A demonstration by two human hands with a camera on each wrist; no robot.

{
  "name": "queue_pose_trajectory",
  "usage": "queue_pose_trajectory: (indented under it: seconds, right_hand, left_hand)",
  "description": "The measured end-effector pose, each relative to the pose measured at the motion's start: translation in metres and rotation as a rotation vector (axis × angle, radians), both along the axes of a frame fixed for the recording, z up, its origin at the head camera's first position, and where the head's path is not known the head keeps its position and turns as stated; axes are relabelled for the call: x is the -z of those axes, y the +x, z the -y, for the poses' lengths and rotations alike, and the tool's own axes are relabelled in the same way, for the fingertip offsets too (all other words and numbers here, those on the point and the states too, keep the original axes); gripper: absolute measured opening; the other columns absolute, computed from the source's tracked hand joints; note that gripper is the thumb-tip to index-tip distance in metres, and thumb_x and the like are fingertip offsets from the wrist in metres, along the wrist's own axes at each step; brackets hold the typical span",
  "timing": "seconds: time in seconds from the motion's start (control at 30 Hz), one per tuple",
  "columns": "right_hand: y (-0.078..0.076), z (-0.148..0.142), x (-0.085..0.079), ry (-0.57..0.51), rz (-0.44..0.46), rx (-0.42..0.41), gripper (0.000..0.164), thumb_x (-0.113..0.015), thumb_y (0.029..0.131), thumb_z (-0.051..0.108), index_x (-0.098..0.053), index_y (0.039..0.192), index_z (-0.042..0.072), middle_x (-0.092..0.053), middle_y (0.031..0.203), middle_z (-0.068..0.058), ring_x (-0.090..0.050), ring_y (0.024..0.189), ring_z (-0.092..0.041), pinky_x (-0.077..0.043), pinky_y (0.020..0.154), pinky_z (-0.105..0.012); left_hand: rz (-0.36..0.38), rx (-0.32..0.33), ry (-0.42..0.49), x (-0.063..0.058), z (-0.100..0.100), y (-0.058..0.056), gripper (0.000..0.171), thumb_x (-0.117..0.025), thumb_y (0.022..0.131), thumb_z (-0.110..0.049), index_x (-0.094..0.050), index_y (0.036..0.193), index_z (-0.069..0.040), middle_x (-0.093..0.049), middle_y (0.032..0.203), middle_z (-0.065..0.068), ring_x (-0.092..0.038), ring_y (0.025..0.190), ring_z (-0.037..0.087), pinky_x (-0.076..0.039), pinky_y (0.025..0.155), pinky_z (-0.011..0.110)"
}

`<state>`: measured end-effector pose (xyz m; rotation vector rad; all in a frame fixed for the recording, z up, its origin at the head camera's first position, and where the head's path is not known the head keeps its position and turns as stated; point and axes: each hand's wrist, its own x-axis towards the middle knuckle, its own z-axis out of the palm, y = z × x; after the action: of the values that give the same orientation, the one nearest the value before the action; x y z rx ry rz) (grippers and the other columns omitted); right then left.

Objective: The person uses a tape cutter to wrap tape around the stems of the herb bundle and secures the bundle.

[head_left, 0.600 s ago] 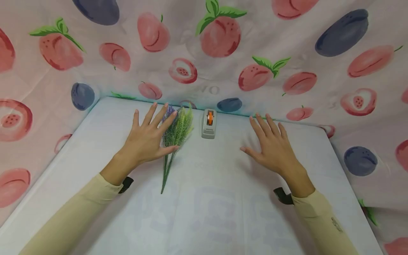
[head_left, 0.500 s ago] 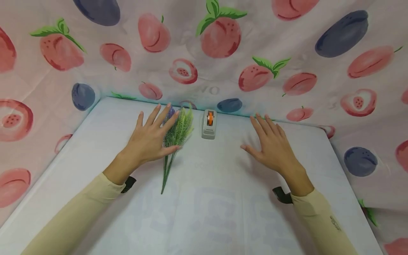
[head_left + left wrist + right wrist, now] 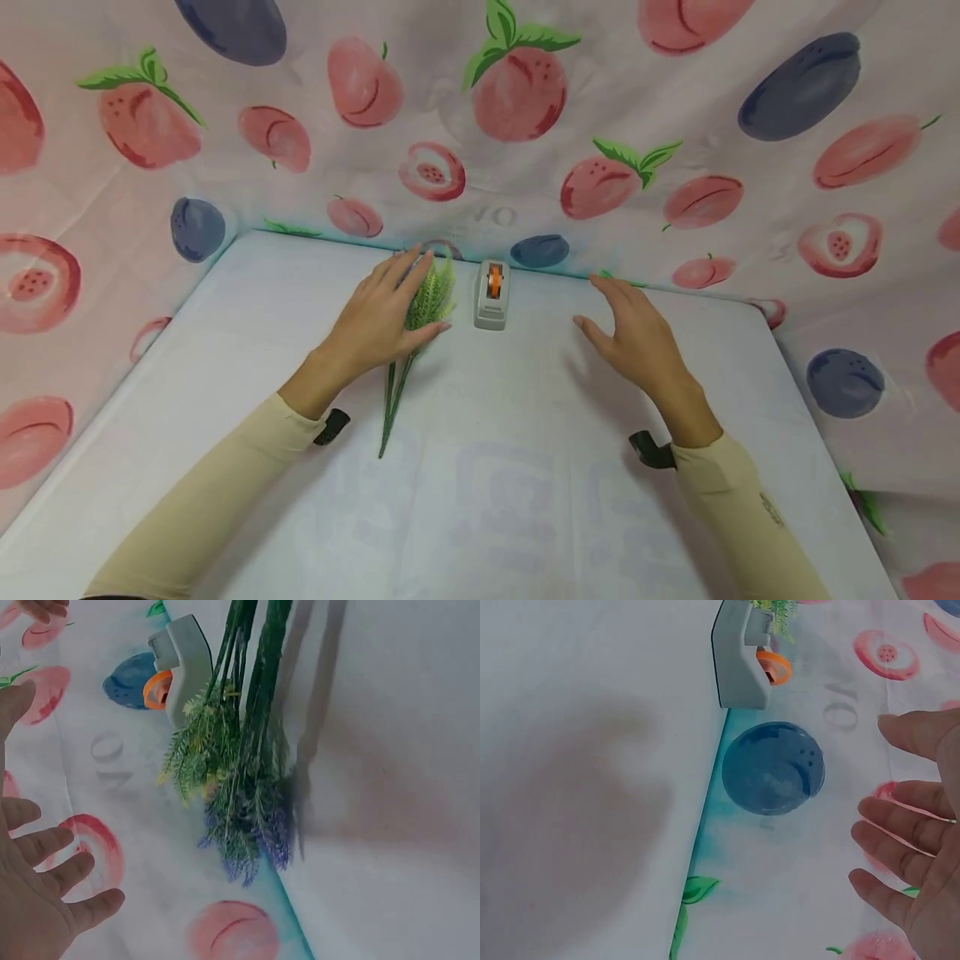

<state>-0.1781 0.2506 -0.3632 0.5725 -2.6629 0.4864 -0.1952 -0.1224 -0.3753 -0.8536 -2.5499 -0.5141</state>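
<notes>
Head view, 12 o'clock pointing away from the person: I've got the left hand (image 3: 375,321) hovering over the artificial bunch of purple and yellow-green flowers on thin green stems (image 3: 431,302), apart from it, fingers extended, thumb spread. Blooms show at its 2 o'clock, stem ends at 6. Grey plastic tape dispenser with an orange core (image 3: 491,313) sits between 9 and 10 o'clock of the right hand (image 3: 641,346), which I read as relaxed, holding nothing.

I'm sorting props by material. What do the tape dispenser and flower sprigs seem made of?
Tape dispenser: probably matte grey plastic, given its smooth, moulded-looking body; its orange ring looks plastic. Flower sprigs: likely artificial, perhaps dull-finished plastic, given the straight, evenly green stems; the purple florets could differ.
</notes>
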Motion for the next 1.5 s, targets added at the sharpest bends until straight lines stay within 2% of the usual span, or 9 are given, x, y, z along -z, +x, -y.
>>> queue_pose_trajectory:
  seconds: [0.1, 0.23, 0.37, 0.73, 0.87, 0.97, 1.1, 1.37, 1.5]
  right_hand:
    - [-0.001, 0.002, -0.001, -0.023, 0.026, 0.018, 0.062, -0.077, 0.091, 0.026, -0.054, 0.143, 0.002, -0.059, 0.14, -0.019, -0.052, 0.134, -0.037, -0.044, 0.106, -0.056]
    - [-0.004, 0.005, -0.003, -0.04, 0.043, 0.019, 0.057, -0.077, 0.092, 0.025, -0.056, 0.141, 0.002, -0.063, 0.134, -0.017, -0.054, 0.132, -0.035, -0.044, 0.106, -0.055]
    - [-0.006, 0.008, -0.003, -0.046, 0.056, 0.019, 0.055, -0.077, 0.092, 0.024, -0.057, 0.14, 0.003, -0.066, 0.128, -0.015, -0.058, 0.126, -0.034, -0.046, 0.104, -0.054]
    - [-0.017, 0.011, -0.001, -0.102, 0.058, -0.006, 0.052, -0.077, 0.092, 0.02, -0.061, 0.139, 0.004, -0.071, 0.12, -0.014, -0.065, 0.113, -0.031, -0.05, 0.096, -0.053]
    - [-0.021, 0.013, -0.002, -0.112, 0.065, -0.011, 0.051, -0.077, 0.093, 0.02, -0.061, 0.139, 0.005, -0.072, 0.119, -0.013, -0.066, 0.112, -0.03, -0.05, 0.097, -0.053]
    - [-0.022, 0.014, -0.003, -0.118, 0.074, -0.016, 0.051, -0.076, 0.093, 0.02, -0.061, 0.139, 0.005, -0.072, 0.118, -0.012, -0.067, 0.112, -0.03, -0.05, 0.098, -0.053]
    - [-0.025, 0.015, -0.005, -0.124, 0.091, -0.017, 0.05, -0.076, 0.093, 0.021, -0.061, 0.139, 0.005, -0.073, 0.116, -0.012, -0.068, 0.11, -0.03, -0.05, 0.098, -0.053]
    - [-0.031, 0.016, -0.006, -0.125, 0.114, -0.025, 0.049, -0.074, 0.095, 0.02, -0.06, 0.139, 0.004, -0.074, 0.113, -0.013, -0.07, 0.107, -0.031, -0.051, 0.096, -0.054]
    - [-0.033, 0.016, -0.005, -0.122, 0.118, -0.03, 0.048, -0.074, 0.095, 0.021, -0.061, 0.138, 0.005, -0.074, 0.113, -0.013, -0.07, 0.106, -0.031, -0.051, 0.094, -0.054]
  left_hand:
    - [0.054, 0.011, 0.063, 0.001, -0.005, -0.004, 0.091, -0.077, 0.089, -0.046, -0.035, 0.156, -0.001, -0.037, 0.159, 0.02, -0.038, 0.143, 0.042, -0.03, 0.116, 0.06]
    - [0.121, 0.014, 0.114, 0.002, -0.013, -0.01, 0.085, -0.075, 0.091, -0.046, -0.036, 0.157, -0.008, -0.037, 0.16, 0.016, -0.037, 0.145, 0.039, -0.026, 0.117, 0.061]
    - [0.155, 0.028, 0.153, 0.003, -0.022, -0.014, 0.082, -0.074, 0.092, -0.044, -0.037, 0.158, -0.012, -0.04, 0.157, 0.015, -0.038, 0.144, 0.035, -0.03, 0.117, 0.056]
    - [0.282, 0.042, 0.261, 0.005, -0.039, -0.025, 0.074, -0.074, 0.095, -0.032, -0.038, 0.158, -0.014, -0.047, 0.149, 0.014, -0.047, 0.137, 0.03, -0.04, 0.112, 0.048]
    - [0.337, 0.052, 0.307, 0.004, -0.045, -0.029, 0.074, -0.075, 0.094, -0.024, -0.039, 0.158, -0.014, -0.048, 0.148, 0.014, -0.047, 0.136, 0.03, -0.041, 0.112, 0.048]
    - [0.359, 0.059, 0.33, 0.004, -0.049, -0.034, 0.073, -0.076, 0.094, -0.019, -0.039, 0.157, -0.013, -0.049, 0.145, 0.015, -0.051, 0.129, 0.03, -0.044, 0.107, 0.048]
    - [0.402, 0.049, 0.352, 0.005, -0.056, -0.039, 0.073, -0.075, 0.094, -0.019, -0.039, 0.157, -0.013, -0.049, 0.145, 0.016, -0.056, 0.121, 0.029, -0.048, 0.101, 0.047]
    - [0.516, 0.036, 0.425, 0.008, -0.067, -0.048, 0.071, -0.074, 0.095, -0.016, -0.04, 0.157, -0.013, -0.052, 0.142, 0.018, -0.058, 0.123, 0.038, -0.052, 0.098, 0.048]
    - [0.579, 0.016, 0.45, 0.012, -0.072, -0.054, 0.069, -0.072, 0.096, -0.016, -0.04, 0.157, -0.015, -0.051, 0.145, 0.018, -0.058, 0.126, 0.036, -0.052, 0.099, 0.047]
